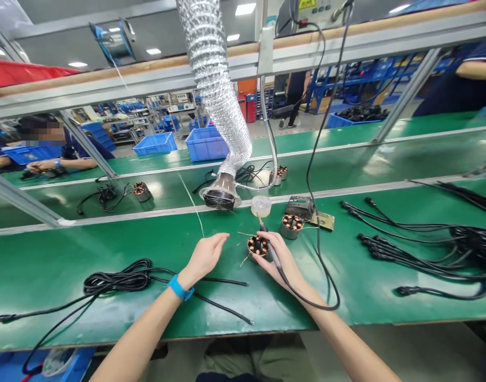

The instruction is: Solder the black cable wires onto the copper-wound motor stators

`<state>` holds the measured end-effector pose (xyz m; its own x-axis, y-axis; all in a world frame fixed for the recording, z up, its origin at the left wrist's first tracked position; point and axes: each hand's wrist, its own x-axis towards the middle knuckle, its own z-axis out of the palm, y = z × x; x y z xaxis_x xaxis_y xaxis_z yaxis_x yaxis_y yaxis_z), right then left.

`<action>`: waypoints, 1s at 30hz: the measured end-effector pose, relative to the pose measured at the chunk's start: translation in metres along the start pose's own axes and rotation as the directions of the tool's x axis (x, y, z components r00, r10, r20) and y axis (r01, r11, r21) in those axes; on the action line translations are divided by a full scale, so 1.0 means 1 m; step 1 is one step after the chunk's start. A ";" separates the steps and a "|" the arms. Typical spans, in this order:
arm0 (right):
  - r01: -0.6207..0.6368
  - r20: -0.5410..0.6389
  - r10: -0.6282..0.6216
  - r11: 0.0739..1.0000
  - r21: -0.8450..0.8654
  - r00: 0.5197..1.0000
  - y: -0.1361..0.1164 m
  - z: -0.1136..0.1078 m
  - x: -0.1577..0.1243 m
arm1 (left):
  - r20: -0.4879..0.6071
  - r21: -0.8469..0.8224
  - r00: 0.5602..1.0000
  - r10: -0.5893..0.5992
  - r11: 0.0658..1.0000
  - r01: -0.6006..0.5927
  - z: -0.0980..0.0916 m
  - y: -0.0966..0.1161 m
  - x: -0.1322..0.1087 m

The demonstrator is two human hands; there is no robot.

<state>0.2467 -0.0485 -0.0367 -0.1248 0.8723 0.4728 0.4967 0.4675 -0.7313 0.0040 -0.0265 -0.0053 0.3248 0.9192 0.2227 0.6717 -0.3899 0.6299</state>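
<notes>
One stator is getting worked: right hand is gripping the iron, left hand hovering open, second stator waiting untouched.

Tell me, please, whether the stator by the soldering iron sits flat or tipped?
Flat: the stator rests on the green mat, copper coils facing up, beside the soldering iron in the right hand.

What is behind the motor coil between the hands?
Behind the motor coil stand a second coil, a clear cup and a grey metal stand. The right hand, holding a soldering iron, hides its right side.
</notes>
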 end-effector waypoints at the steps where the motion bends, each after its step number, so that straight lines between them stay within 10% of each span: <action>1: 0.016 0.011 -0.016 1.000 0.014 1.000 -0.001 0.001 0.003 | -0.050 -0.020 0.998 -0.031 0.999 0.030 0.002 -0.001 0.009; 9: 0.062 0.069 -0.066 0.996 0.065 0.995 0.002 0.010 0.013 | 0.130 -0.227 0.990 0.044 0.974 -0.014 0.017 -0.015 0.041; 16: 0.108 0.135 -0.123 0.988 0.114 0.983 0.006 0.019 0.023 | 0.236 -0.737 0.958 -0.162 0.613 0.285 0.021 0.003 0.047; 24: 0.017 0.109 -0.030 0.993 0.120 0.994 0.012 0.026 0.010 | 0.276 -0.468 0.947 -0.167 0.837 0.284 0.002 -0.006 0.011; 30: 0.014 0.090 -0.024 0.993 0.117 0.996 0.010 0.026 0.011 | 0.308 -0.549 0.946 -0.100 0.794 0.262 0.004 -0.006 0.014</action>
<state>0.2282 -0.0305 -0.0520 -0.2137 0.8700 0.4443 0.3910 0.4930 -0.7772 0.0071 -0.0117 -0.0087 0.4455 0.8915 -0.0814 0.2528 -0.0381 0.9668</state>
